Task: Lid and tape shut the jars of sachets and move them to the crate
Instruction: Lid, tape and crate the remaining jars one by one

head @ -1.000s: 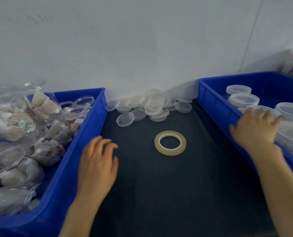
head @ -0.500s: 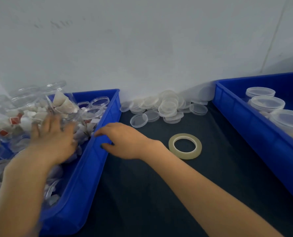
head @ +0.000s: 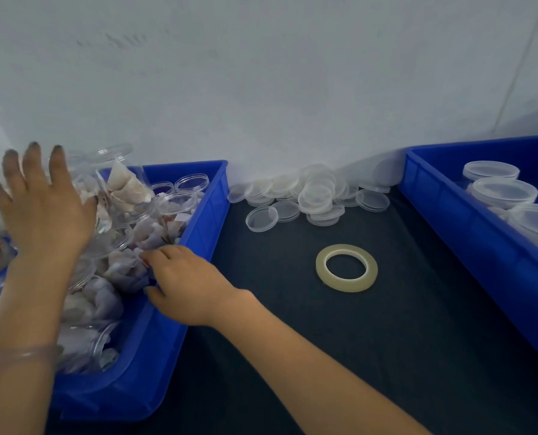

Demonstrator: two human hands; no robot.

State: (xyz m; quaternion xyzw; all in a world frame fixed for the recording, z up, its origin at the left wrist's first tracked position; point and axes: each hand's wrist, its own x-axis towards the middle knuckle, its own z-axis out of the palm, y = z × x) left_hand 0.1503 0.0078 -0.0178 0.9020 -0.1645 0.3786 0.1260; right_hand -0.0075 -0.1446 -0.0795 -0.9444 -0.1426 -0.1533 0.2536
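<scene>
Several clear jars stuffed with white sachets [head: 126, 196] lie without lids, piled in the blue crate on the left [head: 198, 227]. My left hand [head: 41, 211] hovers over the pile with fingers spread and holds nothing. My right hand [head: 186, 284] reaches across that crate's right rim, with loosely curved fingertips touching a jar of sachets [head: 126, 271] just inside. A heap of clear round lids [head: 315, 193] lies by the wall. A roll of clear tape [head: 346, 267] lies flat on the dark mat. The blue crate on the right [head: 450, 221] holds lidded jars [head: 503, 193].
The dark mat [head: 387, 356] runs between the two crates. A white wall closes off the back, right behind the lids. A clear bangle sits on my left wrist [head: 16, 356].
My left hand has risen and spread open above the jars. My right hand has slid further left and down over the left crate's rim, onto a jar. One second ago it was at the right crate.
</scene>
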